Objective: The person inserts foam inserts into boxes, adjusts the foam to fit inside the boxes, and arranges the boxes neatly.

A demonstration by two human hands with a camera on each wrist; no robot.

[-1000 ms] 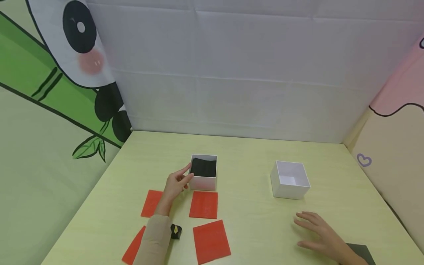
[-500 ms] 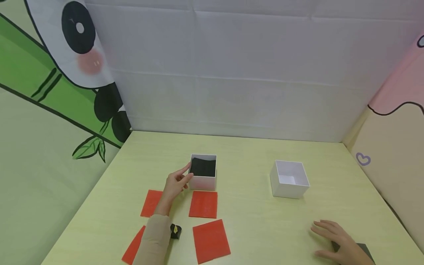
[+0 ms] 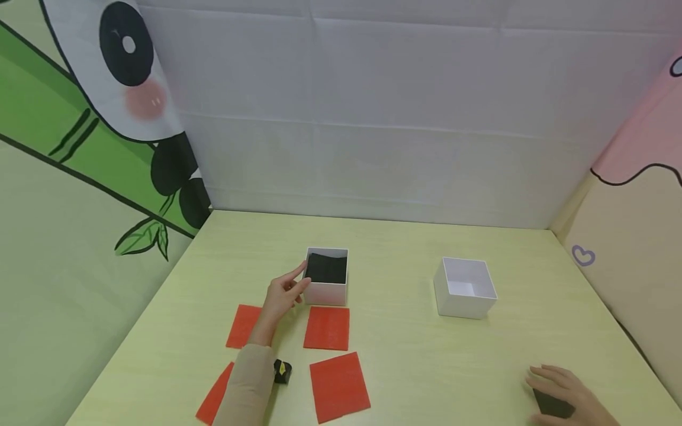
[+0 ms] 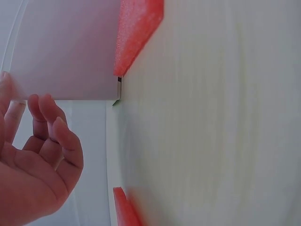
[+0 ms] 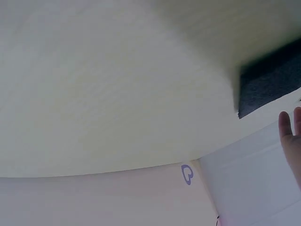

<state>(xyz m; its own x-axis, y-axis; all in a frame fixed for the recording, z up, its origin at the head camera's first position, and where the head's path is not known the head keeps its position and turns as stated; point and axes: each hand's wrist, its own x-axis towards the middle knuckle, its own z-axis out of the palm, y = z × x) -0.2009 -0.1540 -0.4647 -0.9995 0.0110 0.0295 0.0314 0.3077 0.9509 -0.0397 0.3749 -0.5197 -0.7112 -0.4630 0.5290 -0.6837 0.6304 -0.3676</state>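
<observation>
A white box [image 3: 326, 294] stands toward the back left of the table with a black sheet [image 3: 326, 269] inside it. My left hand [image 3: 281, 297] holds this box at its left front corner, thumb on the front and index finger along the left side. In the left wrist view the box wall [image 4: 70, 52] lies by the fingertips, the other fingers curled. At the lower right, my right hand [image 3: 567, 395] hovers over a dark grey square sheet [image 3: 551, 406], thumb and fingers apart and relaxed. In the right wrist view the dark sheet [image 5: 270, 77] lies on the table beside the fingers.
Another white box [image 3: 469, 296], with nothing seen inside, stands at the right. Red square sheets [image 3: 327, 329] lie about the left arm, one [image 3: 340, 387] nearer the front edge. A small black strap [image 3: 282, 371] shows at the left wrist. A pale wall closes the back.
My right hand has moved right and toward the near edge, from bare table to over the dark grey sheet. The left hand and both boxes have stayed in place.
</observation>
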